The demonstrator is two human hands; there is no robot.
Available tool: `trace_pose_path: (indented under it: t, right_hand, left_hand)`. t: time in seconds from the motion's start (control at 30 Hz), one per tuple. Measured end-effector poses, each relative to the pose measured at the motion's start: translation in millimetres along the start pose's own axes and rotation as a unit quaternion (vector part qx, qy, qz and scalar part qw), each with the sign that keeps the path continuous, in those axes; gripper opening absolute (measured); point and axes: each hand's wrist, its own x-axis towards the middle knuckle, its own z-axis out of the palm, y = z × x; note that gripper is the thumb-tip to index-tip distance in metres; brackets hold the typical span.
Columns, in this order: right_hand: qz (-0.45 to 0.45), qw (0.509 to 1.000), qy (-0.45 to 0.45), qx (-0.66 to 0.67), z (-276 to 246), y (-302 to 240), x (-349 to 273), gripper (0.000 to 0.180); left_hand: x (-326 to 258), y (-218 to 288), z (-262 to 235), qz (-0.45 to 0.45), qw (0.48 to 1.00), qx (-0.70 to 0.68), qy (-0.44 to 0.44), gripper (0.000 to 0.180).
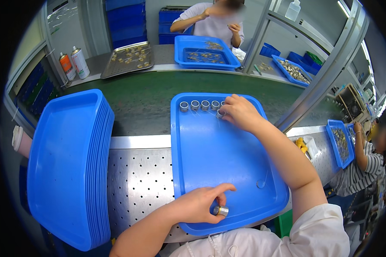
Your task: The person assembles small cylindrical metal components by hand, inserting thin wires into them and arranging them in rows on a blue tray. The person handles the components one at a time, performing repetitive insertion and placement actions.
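At the upper middle of the frame, the right hand [242, 113] pinches a small metal cup [220, 115] just below a row of cups [194, 109] near the far edge of the blue tray [214, 150]. At the lower middle, the left hand [198, 204] grips a metal cylinder [222, 210] between thumb and curled fingers, forefinger extended. The step appears to be lining up cups; the next move likely calls for setting this one upright and letting go without bumping its neighbours.

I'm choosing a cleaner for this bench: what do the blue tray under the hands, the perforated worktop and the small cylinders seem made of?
Blue tray: likely moulded plastic, satin, with rounded corners. Perforated worktop: apparently bare metal, from its grey sheen. Small cylinders: probably metal, given bright silvery reflections; plating unclear.
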Motion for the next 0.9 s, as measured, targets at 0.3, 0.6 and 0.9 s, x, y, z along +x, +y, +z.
trace_pose_path:
  t: [0.3,0.6,0.9]
  right_hand:
    - [0.052,0.958,-0.028,0.282,-63,-57,-61,0.019]
    - [0.112,0.795,-0.099,0.588,-67,-98,-117,0.033]
    - [0.126,0.675,-0.025,0.726,-61,-98,-129,0.034]
  left_hand:
    - [-4,18,-7,0.031,0.968,-0.076,0.236,0.068]
    - [8,35,8,0.137,0.894,0.158,0.396,0.070]
    - [22,63,4,0.209,0.858,0.287,0.373,0.071]
